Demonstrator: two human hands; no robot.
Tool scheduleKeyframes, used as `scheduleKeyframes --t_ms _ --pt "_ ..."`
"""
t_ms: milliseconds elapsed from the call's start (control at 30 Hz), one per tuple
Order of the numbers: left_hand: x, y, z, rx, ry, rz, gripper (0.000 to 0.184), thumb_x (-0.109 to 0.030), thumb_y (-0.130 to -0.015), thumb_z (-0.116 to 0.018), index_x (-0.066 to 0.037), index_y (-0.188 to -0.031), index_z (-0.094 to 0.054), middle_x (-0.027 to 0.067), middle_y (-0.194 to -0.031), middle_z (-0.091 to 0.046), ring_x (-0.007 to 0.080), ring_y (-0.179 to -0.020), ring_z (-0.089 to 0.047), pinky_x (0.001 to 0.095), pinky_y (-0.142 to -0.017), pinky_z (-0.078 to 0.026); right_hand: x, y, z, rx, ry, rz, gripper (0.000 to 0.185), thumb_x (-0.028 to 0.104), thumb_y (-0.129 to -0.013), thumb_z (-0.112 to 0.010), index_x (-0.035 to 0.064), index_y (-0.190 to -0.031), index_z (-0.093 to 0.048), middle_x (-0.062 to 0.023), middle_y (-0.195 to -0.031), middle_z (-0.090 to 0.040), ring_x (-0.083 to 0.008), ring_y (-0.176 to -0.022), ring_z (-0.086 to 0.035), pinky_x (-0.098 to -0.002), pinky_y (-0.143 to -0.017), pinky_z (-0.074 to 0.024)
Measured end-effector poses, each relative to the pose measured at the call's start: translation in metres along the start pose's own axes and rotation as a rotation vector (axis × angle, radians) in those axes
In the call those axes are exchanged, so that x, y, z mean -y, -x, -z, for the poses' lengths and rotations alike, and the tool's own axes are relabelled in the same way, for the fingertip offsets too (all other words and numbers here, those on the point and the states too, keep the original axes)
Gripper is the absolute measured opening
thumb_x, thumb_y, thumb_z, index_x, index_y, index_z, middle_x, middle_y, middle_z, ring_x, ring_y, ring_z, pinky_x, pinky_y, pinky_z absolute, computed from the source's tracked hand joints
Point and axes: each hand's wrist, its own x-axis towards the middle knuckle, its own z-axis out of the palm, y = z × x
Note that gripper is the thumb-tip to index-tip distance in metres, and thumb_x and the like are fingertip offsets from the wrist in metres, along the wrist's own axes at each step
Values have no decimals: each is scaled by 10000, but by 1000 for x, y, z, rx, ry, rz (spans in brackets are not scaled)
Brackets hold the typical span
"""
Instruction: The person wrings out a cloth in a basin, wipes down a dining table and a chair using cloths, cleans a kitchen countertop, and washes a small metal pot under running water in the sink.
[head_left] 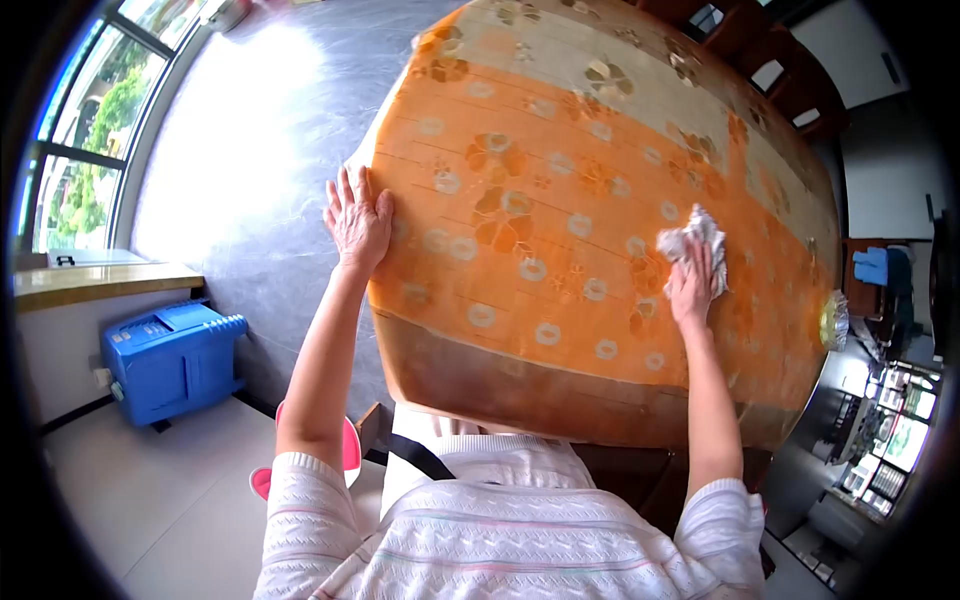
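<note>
A large table point(560, 400) spreads out in front of me, covered by an orange and cream tablecloth point(450, 280) with flowers and pale rings. At the table's left edge, my left hand point(360, 222) lies flat with its fingers spread and holds nothing. Over on the right part of the cloth, my right hand point(690, 285) presses on a crumpled white and grey rag point(707, 238). The rag bunches up around the fingertips and sticks out past them. Part of it is hidden under the hand.
A blue lidded bin point(175, 362) stands on the floor at the left, below a ledge point(105, 283). Brown wooden chairs point(770, 70) line the far side. A clear shiny container point(834, 320) sits at the table's right edge. A pink-edged object point(350, 450) is beside my left arm.
</note>
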Motion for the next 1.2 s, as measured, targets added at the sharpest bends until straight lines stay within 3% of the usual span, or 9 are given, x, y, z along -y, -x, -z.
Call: scheduleKeyframes --t_ms 100,267,333,500,667,833,967,1033,1200 --pt "22 4 -6 76 290 123 636 -398 -887 -482 -96 -1400 -259 228 -1410 -269 367 -1314 -241 420 -1062 -245 49 -44 -24 110 -55 -364 432 116 -810 -576 96 -1229 -472 -121 -1316 -423 -294 -1196 -414 -518 -956 -300" --pt "30 5 -15 86 447 83 606 -364 -906 -467 -86 -1403 -261 254 -1415 -255 389 -1302 -278 423 -1054 -268 302 26 12 347 -233 642 454 240 -835 -519 123 -1272 -496 -50 -1440 -317 -260 -1371 -198 -579 -1020 -194" --pt "29 5 -10 177 676 83 613 -360 -929 -423 -36 -1407 -220 235 -1440 -214 361 -1348 -191 391 -1093 -189 327 1 -3 385 -359 704 412 225 -865 -479 140 -1268 -499 -26 -1462 -280 -242 -1379 -171 -616 -1029 -172" --pt "32 6 -3 364 1106 131 675 -316 -944 -433 17 -1423 -93 154 -1480 -165 236 -1361 -165 299 -1084 -160 341 -176 -66 290 -233 416 464 248 -898 -418 165 -1354 -385 7 -1471 -253 -246 -1370 -176 -594 -1042 -189" --pt "47 -5 2 454 879 -83 695 -307 -911 -471 31 -1401 -113 252 -1431 -205 368 -1337 -211 381 -1091 -195 378 -271 -112 269 -38 -16 496 351 -913 -395 192 -1379 -339 2 -1472 -240 -263 -1366 -168 -600 -1035 -170" --pt "63 -13 7 532 745 -214 758 -404 -866 -503 0 -1406 -157 219 -1438 -209 359 -1323 -237 465 -999 -300 410 -157 -72 268 -148 227 476 250 -865 -502 131 -1320 -425 -68 -1462 -259 -326 -1361 -169 -625 -1012 -163" --pt "73 -45 22 1150 375 -457 666 -433 -832 -516 14 -1289 -329 211 -1298 -397 349 -1201 -405 480 -918 -372 451 -98 -29 454 -173 191 504 250 -801 -587 209 -1292 -480 -75 -1466 -252 -364 -1361 -154 -638 -1009 -133" --pt "80 -41 19 1003 410 -455 653 -444 -826 -518 4 -1270 -348 202 -1264 -430 346 -1169 -436 482 -896 -389 454 -115 -27 490 -144 192 462 273 -784 -611 259 -1239 -534 -69 -1461 -263 -372 -1358 -156 -640 -1013 -119" --pt "96 -71 31 1062 491 -559 886 -370 -782 -614 -32 -1419 -101 190 -1464 -166 338 -1326 -263 482 -976 -371 443 -206 -70 349 -95 86 422 230 -771 -588 268 -1191 -573 -61 -1457 -270 -347 -1361 -149 -628 -1027 -114"
